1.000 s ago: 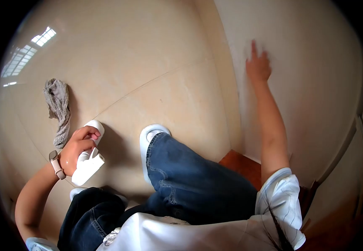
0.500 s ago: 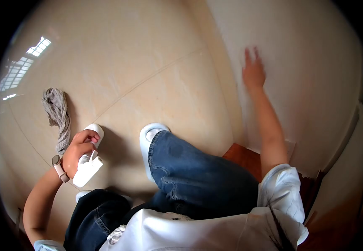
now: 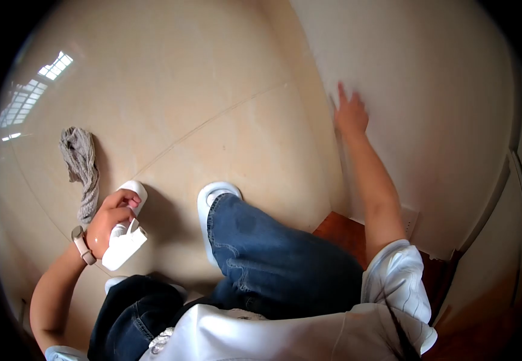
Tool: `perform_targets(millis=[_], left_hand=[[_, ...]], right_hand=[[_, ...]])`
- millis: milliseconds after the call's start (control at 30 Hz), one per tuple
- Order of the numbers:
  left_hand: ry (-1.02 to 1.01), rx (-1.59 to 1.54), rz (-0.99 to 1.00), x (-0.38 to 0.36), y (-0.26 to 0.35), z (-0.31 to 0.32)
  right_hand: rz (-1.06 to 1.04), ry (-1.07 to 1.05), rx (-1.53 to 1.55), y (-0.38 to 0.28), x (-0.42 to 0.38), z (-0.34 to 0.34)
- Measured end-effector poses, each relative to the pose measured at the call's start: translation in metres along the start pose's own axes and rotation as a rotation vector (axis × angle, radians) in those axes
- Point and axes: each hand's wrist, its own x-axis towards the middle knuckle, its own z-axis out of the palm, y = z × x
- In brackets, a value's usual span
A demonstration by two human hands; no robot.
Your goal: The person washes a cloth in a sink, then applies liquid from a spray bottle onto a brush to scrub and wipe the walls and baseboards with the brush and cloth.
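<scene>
A white spray bottle [image 3: 124,249] is in my left hand [image 3: 113,216], whose fingers wrap round it below the trigger head. The bottle lies tilted above the floor, with its base pointing away from me. My right hand [image 3: 351,114] reaches out to the pale wall [image 3: 417,120], low down near where it meets the floor. Its fingers are spread, with nothing seen in them, and the palm seems to be against the wall. To the left of the bottle, a crumpled grey-brown cloth [image 3: 80,168] lies on the floor, apart from my left hand.
Beige glossy tiles [image 3: 213,120] make up the floor, with window light reflected at the upper left. A reddish-brown wooden piece [image 3: 342,234] and a wall socket plate [image 3: 410,219] are beside my right arm. My slippered foot [image 3: 207,222] stands between my hands.
My right hand has moved down and to the left along the wall, closer to its bottom edge. My left hand keeps hold of the spray bottle, almost in place.
</scene>
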Motion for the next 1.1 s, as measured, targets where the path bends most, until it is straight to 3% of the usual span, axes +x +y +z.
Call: perform_targets(millis=[67, 133, 167, 233, 300, 333, 367, 400, 467, 500, 567, 667, 700, 767, 800, 867, 933, 1000, 1033, 1100], left_hand=[[0.002, 0.02, 0.034, 0.0, 0.002, -0.002], [0.008, 0.049, 0.047, 0.001, 0.011, -0.005], [-0.005, 0.093, 0.068, 0.001, 0.012, -0.006], [-0.006, 0.108, 0.094, 0.002, 0.01, -0.006], [0.014, 0.072, 0.076, 0.001, 0.009, -0.005], [0.017, 0.033, 0.05, 0.001, 0.007, -0.004], [0.019, 0.031, 0.043, 0.001, 0.006, -0.003], [0.023, 0.051, 0.057, 0.0, 0.004, -0.003], [0.014, 0.097, 0.1, 0.002, 0.006, -0.004], [0.002, 0.116, 0.104, 0.003, 0.009, -0.006], [-0.013, 0.093, 0.106, 0.004, 0.011, -0.005], [0.015, 0.035, 0.058, 0.003, 0.01, -0.005], [0.015, -0.021, 0.026, 0.002, 0.009, -0.003], [0.0, -0.01, 0.02, -0.002, 0.002, -0.001], [0.003, 0.015, 0.032, -0.002, 0.0, -0.002], [-0.013, 0.044, 0.048, -0.003, 0.0, -0.004], [-0.045, 0.017, 0.072, -0.001, 0.0, -0.006], [-0.016, 0.034, 0.066, -0.003, -0.005, -0.002], [0.019, 0.031, 0.071, -0.003, -0.005, 0.0], [0.049, 0.045, 0.092, -0.006, -0.003, -0.003]], right_hand=[[0.116, 0.154, 0.083, 0.005, 0.033, -0.036], [0.188, 0.054, 0.134, 0.014, 0.04, -0.071], [0.183, 0.05, 0.133, 0.016, 0.028, -0.056], [-0.025, 0.2, 0.048, 0.016, 0.015, -0.002], [-0.059, 0.222, -0.031, 0.013, 0.026, 0.02], [-0.089, 0.225, -0.105, 0.002, 0.026, 0.0], [0.017, 0.127, -0.071, 0.003, 0.038, -0.026], [0.125, 0.223, -0.008, 0.003, 0.054, -0.054], [0.277, 0.187, 0.302, 0.013, 0.063, -0.113], [0.297, 0.176, 0.299, 0.017, 0.061, -0.093], [-0.168, 0.387, 0.017, 0.024, 0.058, -0.03], [-0.156, 0.218, -0.007, -0.005, 0.055, 0.009], [-0.165, 0.217, 0.0, -0.012, 0.063, -0.007], [0.065, 0.137, 0.097, -0.015, 0.079, -0.072], [0.106, 0.265, 0.138, -0.01, 0.09, -0.079], [-0.017, 0.264, 0.082, -0.003, 0.093, -0.07], [-0.216, 0.395, 0.123, -0.005, 0.082, -0.015], [-0.165, -0.02, 0.12, -0.032, 0.065, 0.004], [-0.183, -0.014, 0.13, -0.045, 0.059, -0.006], [0.134, -0.214, 0.429, -0.078, 0.043, -0.022]])
